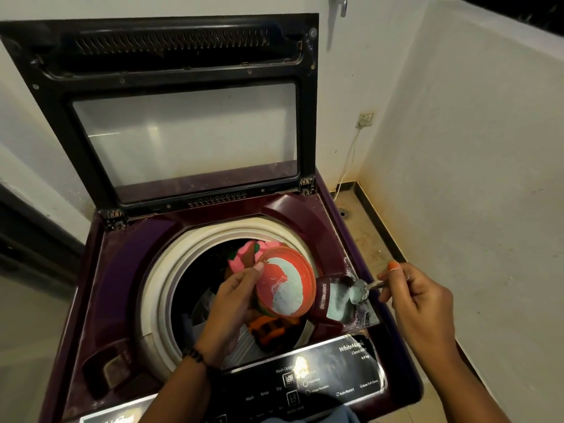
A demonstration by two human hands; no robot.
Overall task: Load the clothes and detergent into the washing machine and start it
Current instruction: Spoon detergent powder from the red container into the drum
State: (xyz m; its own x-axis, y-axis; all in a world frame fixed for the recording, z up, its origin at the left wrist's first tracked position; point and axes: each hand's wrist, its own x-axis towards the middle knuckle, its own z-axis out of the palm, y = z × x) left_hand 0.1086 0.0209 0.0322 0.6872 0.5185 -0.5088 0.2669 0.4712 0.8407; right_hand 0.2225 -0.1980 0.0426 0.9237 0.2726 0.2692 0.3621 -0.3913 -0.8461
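Against white corner walls, left hand grips tub, right-hand fingers pinch spoon.

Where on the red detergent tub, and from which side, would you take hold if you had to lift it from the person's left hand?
Take the red detergent tub by its side wall on the right, below the rim. It is tilted, mouth open toward the camera, with powder inside, and the left hand already covers its left side. A grip round the wall probably avoids the powder and those fingers.
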